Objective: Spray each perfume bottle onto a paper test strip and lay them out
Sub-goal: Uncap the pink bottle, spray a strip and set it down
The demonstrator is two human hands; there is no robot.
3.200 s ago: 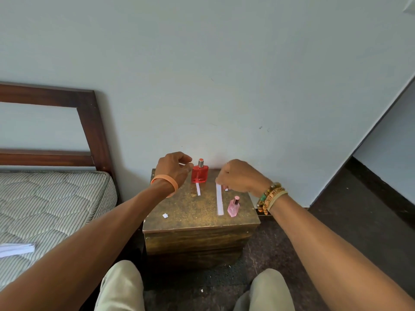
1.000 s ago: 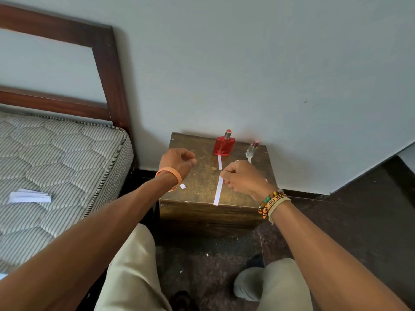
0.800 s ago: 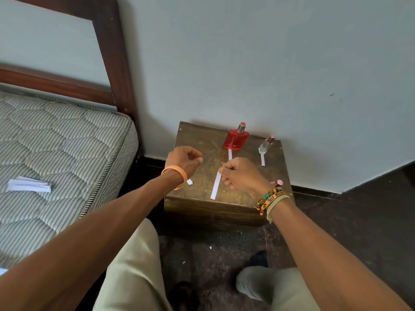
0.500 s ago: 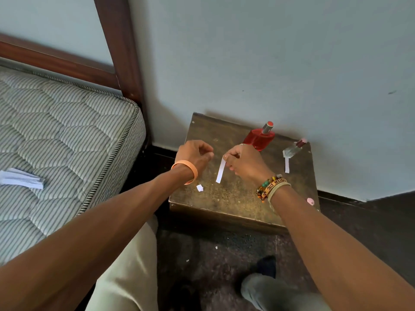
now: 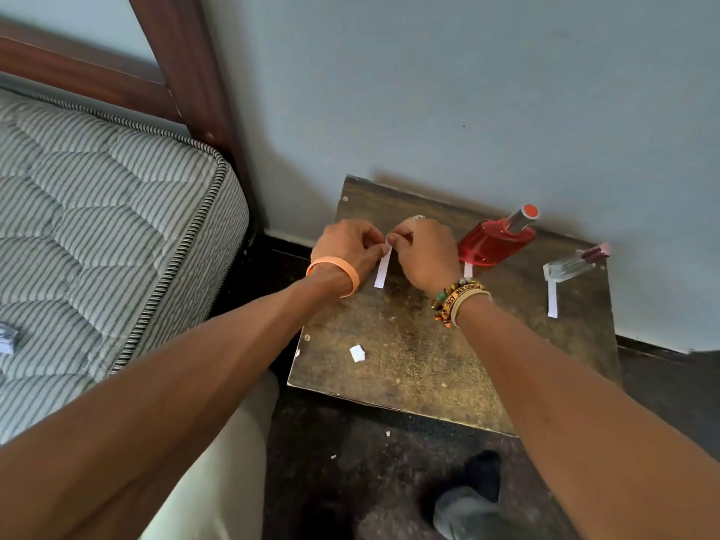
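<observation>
Both hands meet over the back left of the small wooden table. My left hand and my right hand each pinch the top end of a white paper strip that hangs down between them. A red perfume bottle stands at the back by the wall, with a strip lying in front of it. Further right a small clear bottle stands with another strip in front of it. My right arm hides the table's right front part.
A small scrap of white paper lies near the table's front left. A striped mattress on a dark wooden bed frame stands close on the left. The wall runs right behind the table. Dark floor and my knees lie below.
My right hand lifted the long strip off the table and carried it left. My left hand came in and now pinches its top too. The camera swung left and down.
</observation>
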